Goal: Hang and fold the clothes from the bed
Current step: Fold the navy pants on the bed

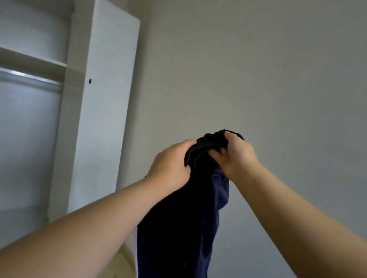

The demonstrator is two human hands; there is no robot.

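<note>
A dark navy garment (184, 229) with a white stripe down its left edge hangs in the air in front of a plain wall. Its bunched top end is held up at about chest height. My left hand (170, 163) grips the top from the left side, fingers curled into the fabric. My right hand (234, 156) pinches the same bunched edge from the right, close beside the left hand. The lower part of the garment runs out of the frame at the bottom. The bed is not in view.
An open white wardrobe (72, 98) stands at the left, with shelves and a metal hanging rail (18, 77) inside. Its door (105, 108) stands open against the wall. A strip of light wooden floor (117, 274) shows below my arms.
</note>
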